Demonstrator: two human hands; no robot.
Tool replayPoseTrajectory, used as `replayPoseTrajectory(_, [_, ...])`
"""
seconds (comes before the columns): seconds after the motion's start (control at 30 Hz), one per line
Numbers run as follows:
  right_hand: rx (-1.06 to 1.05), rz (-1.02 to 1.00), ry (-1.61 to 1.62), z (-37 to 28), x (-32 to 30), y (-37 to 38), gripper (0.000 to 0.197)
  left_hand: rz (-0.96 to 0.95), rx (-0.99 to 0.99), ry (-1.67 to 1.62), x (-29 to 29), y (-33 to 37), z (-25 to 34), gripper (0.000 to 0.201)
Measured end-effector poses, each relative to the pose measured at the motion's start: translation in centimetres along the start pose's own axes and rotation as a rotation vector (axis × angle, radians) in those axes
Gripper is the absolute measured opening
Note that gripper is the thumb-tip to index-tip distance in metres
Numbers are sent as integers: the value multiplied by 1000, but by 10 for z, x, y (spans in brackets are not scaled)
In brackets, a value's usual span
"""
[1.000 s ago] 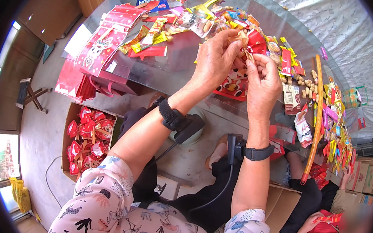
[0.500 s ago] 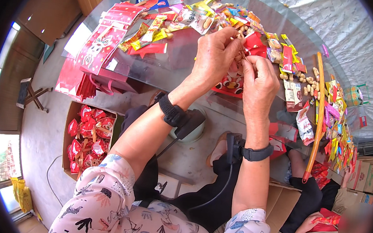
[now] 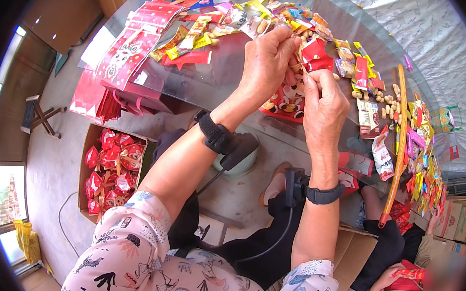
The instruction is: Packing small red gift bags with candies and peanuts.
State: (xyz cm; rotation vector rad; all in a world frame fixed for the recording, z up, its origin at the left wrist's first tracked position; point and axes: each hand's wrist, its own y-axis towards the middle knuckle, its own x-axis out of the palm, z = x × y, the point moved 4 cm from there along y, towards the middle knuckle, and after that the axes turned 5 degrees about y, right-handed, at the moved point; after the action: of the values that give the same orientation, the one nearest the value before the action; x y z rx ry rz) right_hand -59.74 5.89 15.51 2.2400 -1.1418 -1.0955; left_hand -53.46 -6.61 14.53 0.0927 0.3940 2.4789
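A red bag (image 3: 284,107) with cartoon-animal prints hangs at the near edge of the glass table, its gathered top mostly hidden by my hands. My left hand (image 3: 268,58) is closed above it, thumb and fingers pinched together. Close by on the right, my right hand (image 3: 326,98) pinches with thumb and forefinger. A thin tan strand (image 3: 303,68) runs between the two sets of fingertips, over the bag's top. A red packet (image 3: 317,54) lies just beyond my fingers among wrapped snacks and peanuts.
Pink-red paper gift bags (image 3: 128,55) are stacked at the left. A carton (image 3: 84,175) of filled red bags stands on the floor. An orange stick (image 3: 398,153) crosses the table's right side, beside loose peanuts (image 3: 392,106). Another person's hand (image 3: 389,278) holds something red at lower right.
My left hand has risen slightly, leaving a wider gap between its fingertips and those of my right hand. More of the strand and of the red bag shows.
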Motion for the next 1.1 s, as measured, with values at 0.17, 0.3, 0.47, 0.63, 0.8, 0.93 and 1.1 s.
replayPoseTrajectory(0.17, [15,-29,-30,1,0,-5,10,7,-35,-107,-1,2,-9,23])
replayPoseTrajectory(0.3, [5,16,-18,3,-2,-6,7,-41,-70,-191,-1,3,-13,23])
replayPoseTrajectory(0.47, [80,264,169,13,-26,-4,18,-178,-22,-217,-8,2,-9,24])
replayPoseTrajectory(0.63, [360,52,352,31,-16,-6,15,-259,-38,-213,-20,-11,-2,26])
replayPoseTrajectory(0.8, [153,46,261,8,-15,-10,8,-45,71,92,-56,-20,23,37])
replayPoseTrajectory(0.93, [-123,24,84,-36,-17,-20,7,-115,190,216,-75,-44,51,34])
replayPoseTrajectory(1.1, [-263,52,34,-83,-17,-49,15,-120,198,499,-96,-74,74,34])
